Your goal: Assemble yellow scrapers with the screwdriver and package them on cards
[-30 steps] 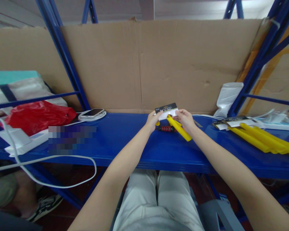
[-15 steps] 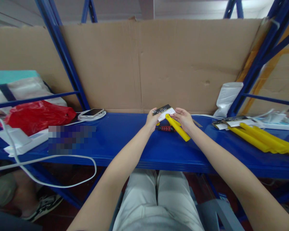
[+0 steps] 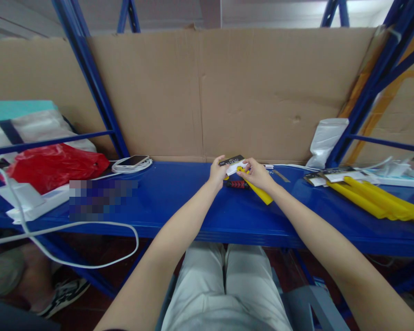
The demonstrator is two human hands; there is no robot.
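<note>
my left grip (image 3: 217,173) pinches the black-and-white card (image 3: 232,161) and my right grip (image 3: 258,174) the upper end of the yellow strip (image 3: 262,194), over the blue worktop (image 3: 179,197), both probably light and bendable, best taken near their edges.

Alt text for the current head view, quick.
A person's left hand holds a black-and-white card over a blue work surface while the right hand pinches the end of a yellow piece beside it. A red-and-black handle lies near them. More yellow pieces lie to the right, a red plastic bag to the left.
</note>
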